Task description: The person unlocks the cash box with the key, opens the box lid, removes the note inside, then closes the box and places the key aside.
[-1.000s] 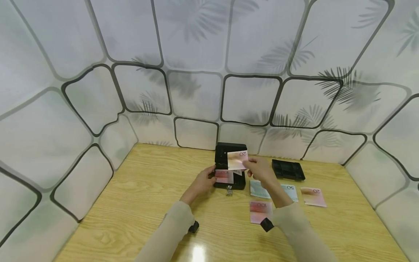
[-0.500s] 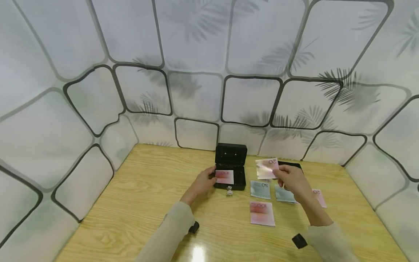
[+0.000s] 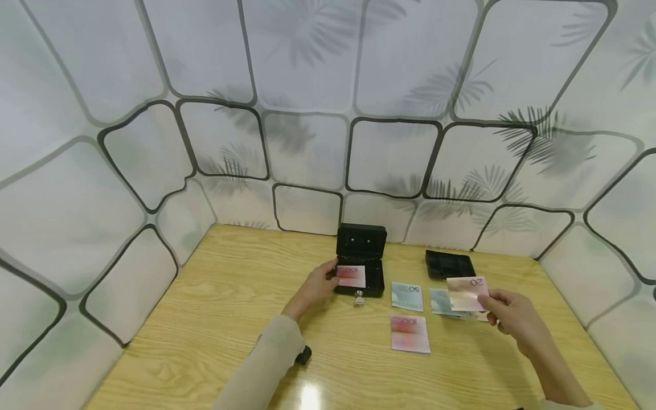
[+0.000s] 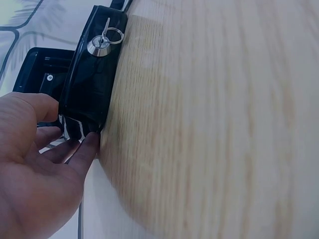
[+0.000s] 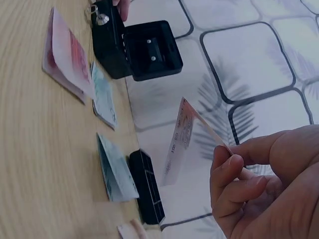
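Note:
My right hand [image 3: 515, 319] pinches a folded pinkish 20 banknote [image 3: 463, 293] by its right edge, above the right part of the table. Beneath it lie a folded green note [image 3: 442, 303] and a mostly hidden pale note [image 5: 130, 231]. A small black cash box [image 3: 376, 279] stands with its lid raised and a red 100 note [image 3: 351, 276] inside on the left. My left hand [image 3: 316, 286] grips the box's left wall, thumb and fingers against it [image 4: 45, 169]. Keys on a ring [image 4: 113, 36] hang from the lock at the box's front.
A black compartment tray [image 3: 448, 265] sits at the back right, near the patterned wall [image 3: 307, 148]. A green 50 note [image 3: 407, 296] and a folded red 100 note [image 3: 410, 333] lie on the wooden table [image 3: 230, 296], right of the box.
My right hand has carried the pinched 20 note from above the cash box rightward, past the tray, to above the notes at the right. My left hand stays on the box.

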`<act>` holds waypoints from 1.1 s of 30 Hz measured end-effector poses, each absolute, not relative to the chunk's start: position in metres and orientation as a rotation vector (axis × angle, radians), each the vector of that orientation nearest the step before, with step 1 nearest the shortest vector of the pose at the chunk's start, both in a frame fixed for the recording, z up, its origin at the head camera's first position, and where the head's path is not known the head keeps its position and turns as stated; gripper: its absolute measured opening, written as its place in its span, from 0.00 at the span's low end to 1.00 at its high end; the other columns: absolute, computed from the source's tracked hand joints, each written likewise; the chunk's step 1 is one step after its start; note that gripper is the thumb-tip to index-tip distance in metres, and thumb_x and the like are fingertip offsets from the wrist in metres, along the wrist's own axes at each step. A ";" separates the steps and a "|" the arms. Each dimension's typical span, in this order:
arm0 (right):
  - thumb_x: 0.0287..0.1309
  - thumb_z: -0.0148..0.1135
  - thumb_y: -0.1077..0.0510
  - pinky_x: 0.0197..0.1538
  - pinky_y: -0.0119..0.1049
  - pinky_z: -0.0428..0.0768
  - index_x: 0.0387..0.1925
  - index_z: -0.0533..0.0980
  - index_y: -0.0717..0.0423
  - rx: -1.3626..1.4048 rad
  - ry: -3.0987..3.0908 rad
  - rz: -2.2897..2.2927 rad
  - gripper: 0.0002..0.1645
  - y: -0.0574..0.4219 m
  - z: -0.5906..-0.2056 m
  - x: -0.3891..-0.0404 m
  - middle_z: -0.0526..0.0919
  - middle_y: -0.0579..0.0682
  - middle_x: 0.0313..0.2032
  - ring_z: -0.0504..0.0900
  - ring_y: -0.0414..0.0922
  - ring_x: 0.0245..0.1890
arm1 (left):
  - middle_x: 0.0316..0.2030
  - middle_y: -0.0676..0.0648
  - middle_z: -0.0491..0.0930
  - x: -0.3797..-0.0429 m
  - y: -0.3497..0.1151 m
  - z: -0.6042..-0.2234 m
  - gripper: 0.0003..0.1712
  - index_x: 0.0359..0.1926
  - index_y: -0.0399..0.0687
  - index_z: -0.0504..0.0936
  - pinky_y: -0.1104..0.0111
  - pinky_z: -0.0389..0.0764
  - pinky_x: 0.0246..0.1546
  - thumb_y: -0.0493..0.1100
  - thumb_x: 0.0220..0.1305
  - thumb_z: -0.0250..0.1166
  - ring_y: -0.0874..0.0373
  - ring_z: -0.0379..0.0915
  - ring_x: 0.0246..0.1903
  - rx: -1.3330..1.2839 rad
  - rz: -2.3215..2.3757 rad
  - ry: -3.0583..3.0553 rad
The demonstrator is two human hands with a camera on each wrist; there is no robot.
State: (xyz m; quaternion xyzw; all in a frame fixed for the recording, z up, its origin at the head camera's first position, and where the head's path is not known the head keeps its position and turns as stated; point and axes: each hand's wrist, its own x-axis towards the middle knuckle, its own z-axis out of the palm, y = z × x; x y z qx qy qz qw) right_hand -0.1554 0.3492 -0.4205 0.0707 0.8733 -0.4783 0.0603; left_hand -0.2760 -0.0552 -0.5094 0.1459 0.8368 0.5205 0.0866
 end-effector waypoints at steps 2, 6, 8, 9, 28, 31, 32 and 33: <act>0.79 0.54 0.53 0.26 0.31 0.71 0.52 0.75 0.72 0.239 2.614 -1.449 0.21 0.355 -0.424 -0.150 0.77 0.48 0.28 0.71 0.40 0.25 | 0.76 0.32 0.59 -0.276 -0.055 -0.510 0.33 0.78 0.32 0.59 0.48 0.58 0.74 0.34 0.77 0.56 0.39 0.53 0.76 0.438 1.548 2.495; 0.79 0.54 0.54 0.25 0.31 0.67 0.42 0.76 0.64 0.273 2.543 -1.445 0.15 0.364 -0.435 -0.143 0.74 0.48 0.26 0.66 0.39 0.22 | 0.75 0.31 0.59 -0.276 -0.056 -0.510 0.33 0.77 0.31 0.59 0.47 0.59 0.73 0.34 0.77 0.56 0.38 0.54 0.75 0.464 1.542 2.502; 0.78 0.55 0.54 0.25 0.31 0.66 0.38 0.75 0.62 0.258 2.522 -1.438 0.15 0.365 -0.443 -0.140 0.73 0.48 0.25 0.64 0.39 0.21 | 0.75 0.31 0.59 -0.276 -0.056 -0.510 0.33 0.77 0.30 0.59 0.47 0.59 0.73 0.34 0.77 0.56 0.37 0.54 0.75 0.469 1.542 2.503; 0.78 0.55 0.54 0.24 0.31 0.65 0.37 0.75 0.62 0.243 2.515 -1.434 0.15 0.366 -0.447 -0.140 0.73 0.48 0.24 0.63 0.39 0.21 | 0.75 0.31 0.60 -0.276 -0.056 -0.510 0.32 0.77 0.30 0.60 0.47 0.59 0.73 0.34 0.76 0.56 0.37 0.54 0.75 0.471 1.544 2.506; 0.69 0.64 0.58 0.22 0.30 0.67 0.32 0.78 0.62 0.258 2.586 -1.309 0.12 0.345 -0.493 -0.135 0.75 0.47 0.18 0.70 0.40 0.19 | 0.75 0.30 0.60 -0.277 -0.056 -0.510 0.33 0.76 0.29 0.60 0.47 0.59 0.73 0.33 0.76 0.56 0.37 0.54 0.75 0.488 1.549 2.507; 0.67 0.66 0.56 0.24 0.31 0.69 0.33 0.80 0.63 0.272 2.686 -1.204 0.12 0.342 -0.498 -0.137 0.75 0.46 0.19 0.71 0.41 0.21 | 0.75 0.31 0.60 -0.277 -0.056 -0.510 0.33 0.77 0.30 0.60 0.47 0.59 0.73 0.33 0.76 0.56 0.38 0.54 0.75 0.482 1.545 2.505; 0.66 0.67 0.56 0.25 0.32 0.69 0.34 0.81 0.63 0.277 2.714 -1.170 0.13 0.342 -0.499 -0.137 0.75 0.46 0.19 0.72 0.42 0.21 | 0.75 0.31 0.60 -0.277 -0.056 -0.510 0.33 0.77 0.30 0.60 0.47 0.59 0.73 0.33 0.76 0.56 0.38 0.54 0.75 0.483 1.545 2.504; 0.66 0.67 0.55 0.26 0.33 0.70 0.35 0.81 0.64 0.277 2.739 -1.138 0.13 0.341 -0.499 -0.137 0.75 0.46 0.19 0.72 0.42 0.22 | 0.75 0.31 0.60 -0.277 -0.056 -0.510 0.33 0.77 0.29 0.60 0.48 0.59 0.74 0.33 0.76 0.56 0.38 0.54 0.75 0.483 1.544 2.504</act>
